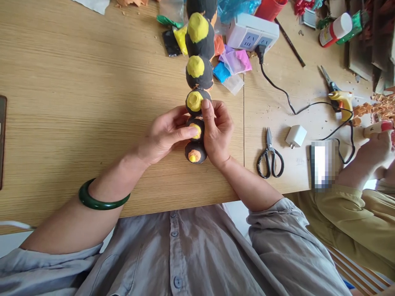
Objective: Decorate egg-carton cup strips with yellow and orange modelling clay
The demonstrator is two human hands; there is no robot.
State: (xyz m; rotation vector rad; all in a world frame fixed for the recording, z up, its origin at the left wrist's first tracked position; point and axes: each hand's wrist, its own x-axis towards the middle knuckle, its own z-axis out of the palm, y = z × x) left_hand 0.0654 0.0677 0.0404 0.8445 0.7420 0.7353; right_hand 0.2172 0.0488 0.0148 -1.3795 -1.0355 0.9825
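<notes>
A row of black clay balls [200, 74] with yellow caps runs from the table's far edge toward me on the wooden table [77, 102]. My left hand [165, 135] and my right hand [217, 131] close round the second-nearest ball [196, 128] from either side. My left thumb presses its yellow patch. My right thumb rests against the ball above it [195, 100]. The nearest ball [195, 153] has an orange and yellow spot and lies between my wrists. A green bangle [101, 201] circles my left forearm.
Black scissors [270, 158] and a white charger [295, 136] lie right of my hands. Farther right are a yellow glue gun [341, 100], its black cord and a power strip [253, 33]. Coloured clay packets [234, 61] lie behind the balls. Another person's hand [375, 150] works at the right edge.
</notes>
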